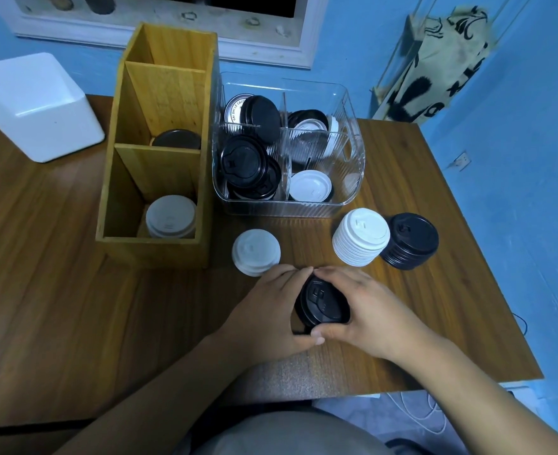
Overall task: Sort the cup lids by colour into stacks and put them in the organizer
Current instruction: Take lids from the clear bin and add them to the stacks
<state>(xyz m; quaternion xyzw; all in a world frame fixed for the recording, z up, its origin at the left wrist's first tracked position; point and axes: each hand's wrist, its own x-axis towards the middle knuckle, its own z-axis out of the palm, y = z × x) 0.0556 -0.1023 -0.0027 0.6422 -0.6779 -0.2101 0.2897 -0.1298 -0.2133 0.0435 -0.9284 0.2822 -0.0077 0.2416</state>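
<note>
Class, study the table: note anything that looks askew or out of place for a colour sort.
In the clear bin, black lids lean on edge, and its back right section mixes black and white lids. The white stack and black stack outside look tidy.

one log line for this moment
left hand, right hand: hold black lid stack | wooden organizer: white lids front, black lids middle

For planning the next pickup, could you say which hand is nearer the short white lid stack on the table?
Left. The left hand is in front of the short white lid stack, close beside it; the right hand is farther right, past the black lids both hold.
</note>
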